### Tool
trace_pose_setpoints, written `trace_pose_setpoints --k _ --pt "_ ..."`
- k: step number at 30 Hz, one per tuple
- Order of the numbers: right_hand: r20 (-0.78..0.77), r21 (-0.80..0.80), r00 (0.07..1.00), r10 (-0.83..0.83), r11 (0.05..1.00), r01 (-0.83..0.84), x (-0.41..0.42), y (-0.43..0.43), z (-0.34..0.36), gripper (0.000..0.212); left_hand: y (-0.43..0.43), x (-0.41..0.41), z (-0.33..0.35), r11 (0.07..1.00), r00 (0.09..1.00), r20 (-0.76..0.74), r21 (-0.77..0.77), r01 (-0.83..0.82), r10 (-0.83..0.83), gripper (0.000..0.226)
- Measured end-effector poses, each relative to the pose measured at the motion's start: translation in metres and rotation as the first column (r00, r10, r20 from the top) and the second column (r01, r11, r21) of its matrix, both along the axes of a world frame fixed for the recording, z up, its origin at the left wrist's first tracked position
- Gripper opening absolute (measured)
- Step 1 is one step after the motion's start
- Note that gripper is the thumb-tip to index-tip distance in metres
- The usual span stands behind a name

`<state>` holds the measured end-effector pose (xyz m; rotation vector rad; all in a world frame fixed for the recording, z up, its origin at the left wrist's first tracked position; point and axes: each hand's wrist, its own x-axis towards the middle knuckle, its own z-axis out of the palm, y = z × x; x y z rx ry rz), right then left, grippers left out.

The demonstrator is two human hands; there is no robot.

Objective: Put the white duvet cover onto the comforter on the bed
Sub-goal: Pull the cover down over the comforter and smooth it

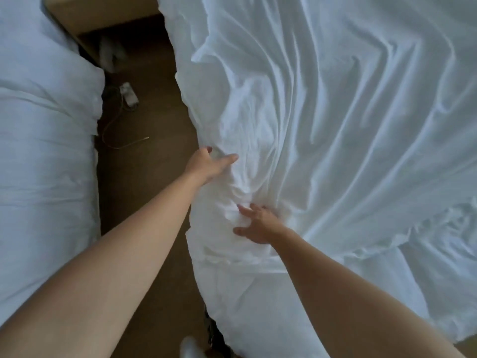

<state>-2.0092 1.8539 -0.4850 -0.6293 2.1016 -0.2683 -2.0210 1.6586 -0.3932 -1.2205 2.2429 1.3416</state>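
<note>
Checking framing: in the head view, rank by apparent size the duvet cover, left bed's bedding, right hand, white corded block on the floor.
1. duvet cover
2. left bed's bedding
3. right hand, enlarged by nearness to the camera
4. white corded block

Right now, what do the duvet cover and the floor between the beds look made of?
Duvet cover: thin woven cloth, likely cotton or a cotton blend. It is white and mostly matte with a faint sheen on the ridges, and it falls in long soft folds and fine creases. Floor: brown, matte and seamless, probably short-pile carpet, though it is too blurred to be sure.
</note>
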Motion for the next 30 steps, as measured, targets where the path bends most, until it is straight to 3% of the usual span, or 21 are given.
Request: trace_pose_setpoints --k 3,5,7,9,10,12,13,14,16,17,19,20,22,25,26,28,30 --pt "0.129 0.074 0.991 -0.020 0.997 0.011 0.015 0.037 0.014 0.079 0.019 -0.025 0.000 0.934 0.973 -0.050 0.293 -0.203 0.227 0.054" --pt "0.190 0.063 0.975 -0.117 0.992 0.106 0.012 0.044 0.024 0.070 0.027 -0.033 -0.014 0.899 0.958 -0.044 0.360 -0.250 0.284 0.043" --pt "0.069 -0.067 0.907 -0.414 0.906 0.419 -0.001 0.034 0.036 0.048 0.032 -0.036 -0.030 0.923 0.974 -0.008 0.322 -0.213 0.228 0.038" --pt "-0.086 -0.323 0.698 -0.711 0.682 0.656 -0.029 0.014 0.052 0.036 0.026 -0.035 -0.045 0.944 0.990 0.041 0.300 -0.140 0.134 0.049" --pt "-0.122 -0.441 0.620 -0.775 0.602 0.666 -0.046 0.002 0.058 0.038 0.016 -0.034 -0.049 0.938 0.993 0.098 0.332 -0.099 0.070 0.058" --pt "-0.116 -0.515 0.615 -0.780 0.576 0.634 -0.084 -0.025 0.061 0.055 -0.020 -0.038 -0.049 0.851 0.979 0.159 0.525 0.025 -0.126 0.069" --pt "-0.085 -0.477 0.656 -0.750 0.608 0.634 -0.104 -0.040 0.059 0.067 -0.046 -0.045 -0.050 0.765 0.982 0.095 0.641 0.067 -0.165 0.067" --pt "-0.055 -0.402 0.699 -0.713 0.657 0.638 -0.121 -0.057 0.054 0.078 -0.072 -0.053 -0.053 0.676 0.996 0.019 0.736 0.041 -0.082 0.062" --pt "-0.072 -0.234 0.753 -0.654 0.745 0.624 -0.144 -0.085 0.034 0.093 -0.116 -0.077 -0.063 0.505 0.967 -0.018 0.855 -0.116 0.253 0.050" --pt "-0.092 -0.164 0.762 -0.641 0.765 0.623 -0.148 -0.096 0.022 0.096 -0.131 -0.092 -0.068 0.449 0.940 -0.025 0.883 -0.139 0.340 0.047" --pt "-0.135 -0.055 0.740 -0.659 0.750 0.659 -0.151 -0.115 0.000 0.098 -0.143 -0.122 -0.074 0.377 0.941 -0.057 0.923 -0.078 0.334 0.055" --pt "-0.170 -0.002 0.715 -0.679 0.725 0.688 -0.154 -0.123 -0.009 0.099 -0.141 -0.136 -0.077 0.387 0.953 -0.070 0.921 -0.052 0.294 0.063" --pt "-0.232 0.064 0.689 -0.687 0.696 0.715 -0.164 -0.134 -0.017 0.098 -0.136 -0.160 -0.079 0.546 0.975 -0.092 0.837 -0.032 0.200 0.072" --pt "-0.230 -0.069 0.686 -0.690 0.715 0.696 -0.181 -0.140 -0.014 0.065 -0.146 -0.169 -0.078 0.831 0.992 -0.118 0.556 0.026 0.048 0.047" --pt "-0.268 -0.167 0.643 -0.717 0.692 0.702 -0.180 -0.140 -0.007 0.051 -0.160 -0.166 -0.076 0.889 0.978 -0.184 0.457 -0.008 0.103 0.035" --pt "-0.404 -0.353 0.446 -0.798 0.586 0.729 -0.165 -0.139 0.009 0.041 -0.203 -0.156 -0.067 0.989 0.897 -0.423 0.123 -0.084 0.128 0.021" --pt "-0.462 -0.427 0.295 -0.837 0.501 0.753 -0.143 -0.142 0.017 0.042 -0.245 -0.146 -0.067 0.932 0.903 -0.426 -0.304 -0.196 0.051 0.028"
